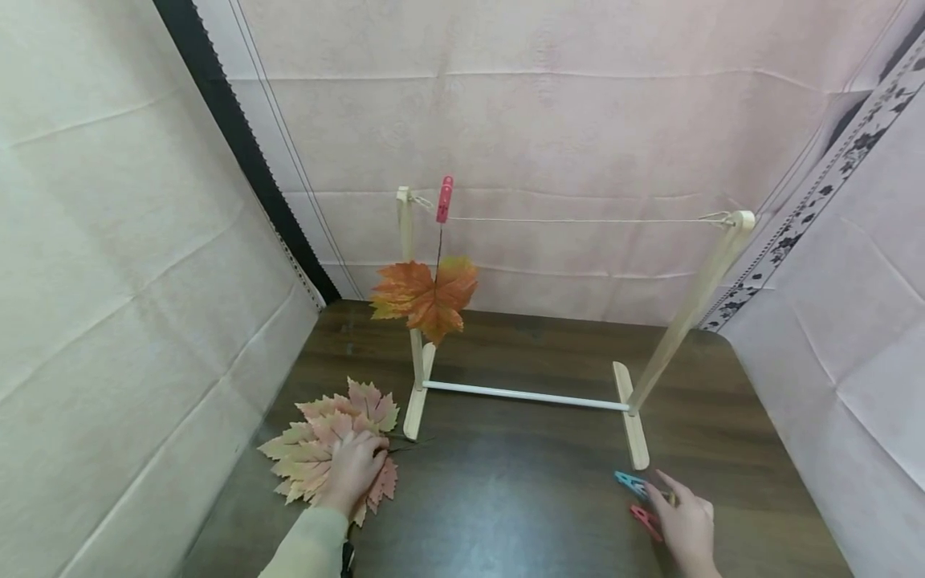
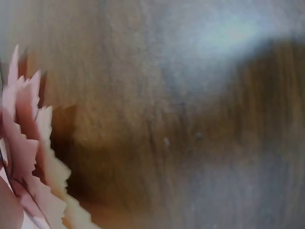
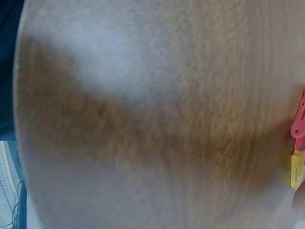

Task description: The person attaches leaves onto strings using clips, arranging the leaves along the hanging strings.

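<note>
My left hand [image 1: 354,470] lies over a pile of pale pink and yellow-green artificial maple leaves [image 1: 296,449]. Its fingers and thumb curl in at the stem end and pinch a leaf; the exact contact is partly hidden. Jagged leaf edges [image 2: 43,167] show at the left of the left wrist view. At the right, my right hand [image 1: 686,522] has thumb and index finger spread at a yellow clothespin [image 3: 297,169]. Beside it lie a blue clothespin [image 1: 631,483] and a red clothespin [image 1: 645,522]. An orange maple leaf [image 1: 433,301] hangs by its stem from a pink clothespin [image 1: 445,199].
A string [image 1: 578,220] runs between the left post [image 1: 406,229] and the right post [image 1: 686,317] of a wooden stand. A white bar [image 1: 527,394] joins its feet low over the brown table [image 1: 499,490]. Pale cloth [image 1: 549,136] encloses the back and sides.
</note>
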`<act>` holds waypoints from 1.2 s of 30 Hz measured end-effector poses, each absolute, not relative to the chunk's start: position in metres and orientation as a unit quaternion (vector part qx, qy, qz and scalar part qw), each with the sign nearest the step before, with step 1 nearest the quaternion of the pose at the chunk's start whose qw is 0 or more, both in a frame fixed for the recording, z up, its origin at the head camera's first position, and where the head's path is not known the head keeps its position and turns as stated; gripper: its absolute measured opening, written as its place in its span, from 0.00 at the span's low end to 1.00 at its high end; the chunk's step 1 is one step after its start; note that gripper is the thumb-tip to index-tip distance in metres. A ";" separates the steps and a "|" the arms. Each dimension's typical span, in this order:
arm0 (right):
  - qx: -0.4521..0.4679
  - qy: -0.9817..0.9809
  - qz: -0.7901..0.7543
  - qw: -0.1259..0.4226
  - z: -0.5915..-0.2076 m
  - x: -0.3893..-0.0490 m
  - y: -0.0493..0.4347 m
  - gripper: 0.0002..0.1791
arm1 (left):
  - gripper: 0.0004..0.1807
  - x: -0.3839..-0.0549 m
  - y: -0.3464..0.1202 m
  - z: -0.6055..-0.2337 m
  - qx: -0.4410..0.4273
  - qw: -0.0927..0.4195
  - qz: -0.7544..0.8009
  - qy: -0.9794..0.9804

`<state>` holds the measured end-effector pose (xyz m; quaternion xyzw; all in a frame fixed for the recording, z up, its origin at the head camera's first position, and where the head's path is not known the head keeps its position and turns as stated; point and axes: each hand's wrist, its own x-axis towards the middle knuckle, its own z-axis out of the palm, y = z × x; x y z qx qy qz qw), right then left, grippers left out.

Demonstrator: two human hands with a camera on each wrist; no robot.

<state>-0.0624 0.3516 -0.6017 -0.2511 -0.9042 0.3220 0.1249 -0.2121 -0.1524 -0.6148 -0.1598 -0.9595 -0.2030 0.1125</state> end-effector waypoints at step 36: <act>-0.190 -0.945 0.247 0.098 -0.615 -0.061 0.353 0.24 | 0.05 -0.226 -0.166 -0.556 -0.209 0.237 -0.205 -0.926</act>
